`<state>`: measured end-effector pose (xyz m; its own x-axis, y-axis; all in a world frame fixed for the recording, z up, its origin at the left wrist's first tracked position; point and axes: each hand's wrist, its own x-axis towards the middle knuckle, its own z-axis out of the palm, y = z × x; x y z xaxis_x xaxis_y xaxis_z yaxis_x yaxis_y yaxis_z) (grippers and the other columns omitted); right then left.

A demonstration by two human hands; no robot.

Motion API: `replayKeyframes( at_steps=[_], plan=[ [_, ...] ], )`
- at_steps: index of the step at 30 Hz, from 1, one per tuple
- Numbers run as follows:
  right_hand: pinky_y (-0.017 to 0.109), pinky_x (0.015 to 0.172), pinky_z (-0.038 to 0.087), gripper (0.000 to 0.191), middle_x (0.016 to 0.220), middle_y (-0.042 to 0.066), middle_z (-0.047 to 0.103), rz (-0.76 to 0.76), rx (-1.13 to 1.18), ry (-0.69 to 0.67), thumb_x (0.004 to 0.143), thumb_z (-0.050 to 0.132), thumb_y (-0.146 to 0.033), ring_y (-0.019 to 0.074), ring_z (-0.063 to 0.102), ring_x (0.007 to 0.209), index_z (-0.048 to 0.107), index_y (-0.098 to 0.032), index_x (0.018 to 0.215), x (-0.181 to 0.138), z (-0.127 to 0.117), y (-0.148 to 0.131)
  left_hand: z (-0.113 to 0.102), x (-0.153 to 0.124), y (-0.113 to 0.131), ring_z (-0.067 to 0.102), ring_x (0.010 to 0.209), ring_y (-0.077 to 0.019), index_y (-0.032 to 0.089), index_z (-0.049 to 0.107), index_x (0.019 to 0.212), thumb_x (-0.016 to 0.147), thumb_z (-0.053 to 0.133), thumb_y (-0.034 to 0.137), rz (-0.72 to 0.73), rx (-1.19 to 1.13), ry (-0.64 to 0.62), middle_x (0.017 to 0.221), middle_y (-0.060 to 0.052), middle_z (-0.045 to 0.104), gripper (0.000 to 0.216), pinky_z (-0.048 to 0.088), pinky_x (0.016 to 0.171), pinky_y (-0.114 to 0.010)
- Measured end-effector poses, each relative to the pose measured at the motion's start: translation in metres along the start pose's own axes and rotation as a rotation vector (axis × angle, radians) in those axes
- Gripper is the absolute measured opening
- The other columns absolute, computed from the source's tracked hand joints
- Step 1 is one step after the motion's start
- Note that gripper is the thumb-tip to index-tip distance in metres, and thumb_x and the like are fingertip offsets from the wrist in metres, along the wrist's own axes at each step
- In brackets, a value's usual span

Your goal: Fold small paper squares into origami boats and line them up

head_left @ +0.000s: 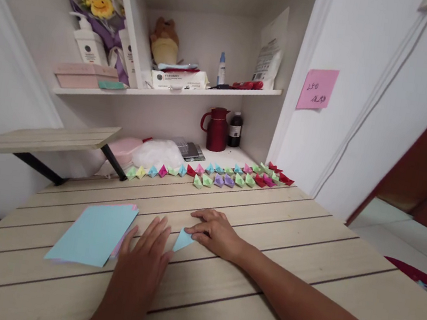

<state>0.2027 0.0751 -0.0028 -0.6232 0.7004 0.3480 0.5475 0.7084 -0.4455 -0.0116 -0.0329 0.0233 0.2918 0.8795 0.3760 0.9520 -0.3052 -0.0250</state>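
Observation:
A small piece of light blue paper (183,240), folded to a triangle, lies on the wooden table in front of me. My right hand (216,233) is on its right corner, with the fingertips pressing the paper down. To the left of the triangle, my left hand (148,249) rests with its fingers stretched out and holds nothing; its thumb side is close to the paper's lower left corner. A stack of paper sheets (94,233), light blue on top with pink and purple edges below, lies just left of my left hand.
Rows of small folded paper boats (229,181) in several colours line the table's far edge. Behind them stand a dark red jug (217,130) and a dark bottle (235,130). A raised wooden shelf (42,140) overhangs the far left. A plastic bag (158,154) lies at the back.

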Motion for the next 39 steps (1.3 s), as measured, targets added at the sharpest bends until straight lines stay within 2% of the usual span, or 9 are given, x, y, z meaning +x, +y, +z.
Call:
replayKeyframes(
  at_steps=[2,4,9,13,16,21,25,33,39],
  plan=[
    [0.049,0.102,0.033,0.025,0.134,0.002,0.057,-0.005,-0.002,-0.003,0.087,0.064,-0.033,0.0263,0.05,0.121,0.07,-0.039,0.109,0.0,-0.001,0.0,0.004,0.014,0.007,0.032,0.141,-0.0272,0.024,0.034,0.146,0.094,0.042,0.028,0.114,-0.021,-0.009,0.153,-0.01,0.035,0.053,0.02,0.114,-0.056],
    [0.05,0.102,0.033,0.022,0.134,0.001,0.057,-0.005,0.001,-0.008,0.086,0.064,-0.033,0.0268,0.05,0.122,0.072,-0.038,0.106,0.0,-0.002,0.0,0.011,0.022,0.01,0.028,0.143,-0.026,0.025,0.022,0.15,0.094,0.043,0.028,0.23,-0.07,-0.112,0.155,-0.008,0.031,0.06,0.014,0.115,-0.056],
    [0.051,0.105,0.03,0.022,0.133,0.001,0.059,0.012,0.084,-0.028,0.088,0.062,-0.029,0.0262,0.048,0.125,0.072,-0.038,0.106,0.002,-0.006,0.004,0.026,0.016,-0.001,0.032,0.141,-0.024,0.029,0.018,0.151,0.096,0.04,0.035,0.245,-0.168,-0.311,0.153,-0.007,0.034,0.059,0.018,0.116,-0.052],
    [0.041,0.104,0.039,0.023,0.121,0.005,0.066,0.041,0.385,-0.018,0.092,0.054,-0.029,0.0216,0.055,0.118,0.074,-0.026,0.103,0.003,-0.013,0.017,0.025,0.012,-0.009,0.032,0.141,-0.024,0.034,0.015,0.15,0.096,0.04,0.037,0.254,-0.19,-0.319,0.153,-0.002,0.036,0.06,0.022,0.115,-0.05],
    [0.034,0.093,0.049,0.03,0.114,0.008,0.068,0.196,0.573,0.086,0.093,0.05,-0.035,0.0206,0.062,0.106,0.072,-0.02,0.107,0.003,-0.018,0.026,0.025,0.013,-0.007,0.033,0.141,-0.0249,0.036,0.016,0.15,0.095,0.041,0.038,0.249,-0.195,-0.308,0.152,0.0,0.037,0.06,0.023,0.114,-0.051],
    [0.042,0.103,0.039,0.029,0.121,0.008,0.064,0.158,0.27,0.067,0.084,0.064,-0.039,0.0242,0.057,0.114,0.072,-0.026,0.109,-0.001,-0.017,0.02,0.026,0.016,-0.004,0.03,0.142,-0.0291,0.034,0.023,0.149,0.095,0.038,0.042,0.218,-0.205,-0.39,0.153,-0.001,0.034,0.056,0.02,0.113,-0.059],
    [0.051,0.105,0.031,0.034,0.132,0.006,0.057,0.181,0.039,0.022,0.084,0.065,-0.04,0.0283,0.049,0.122,0.067,-0.033,0.117,-0.003,-0.01,0.008,0.026,0.016,-0.004,0.029,0.142,-0.028,0.034,0.027,0.148,0.095,0.038,0.042,0.219,-0.209,-0.376,0.153,0.0,0.035,0.054,0.018,0.115,-0.056],
    [0.052,0.103,0.029,0.041,0.14,0.004,0.049,0.218,-0.045,-0.065,0.084,0.064,-0.032,0.029,0.043,0.126,0.06,-0.037,0.125,-0.002,-0.011,0.003,0.025,0.017,-0.002,0.025,0.143,-0.0298,0.03,0.028,0.148,0.095,0.037,0.041,0.19,-0.186,-0.444,0.154,-0.001,0.03,0.054,0.016,0.114,-0.062],
    [0.056,0.104,0.027,0.054,0.151,0.007,0.036,0.189,-0.061,-0.216,0.087,0.059,-0.035,0.0315,0.034,0.134,0.045,-0.038,0.139,-0.001,-0.021,0.005,0.018,0.019,0.002,0.021,0.145,-0.0277,0.031,0.026,0.148,0.096,0.033,0.041,0.154,-0.175,-0.493,0.155,0.002,0.027,0.053,0.016,0.115,-0.062]
  ],
)
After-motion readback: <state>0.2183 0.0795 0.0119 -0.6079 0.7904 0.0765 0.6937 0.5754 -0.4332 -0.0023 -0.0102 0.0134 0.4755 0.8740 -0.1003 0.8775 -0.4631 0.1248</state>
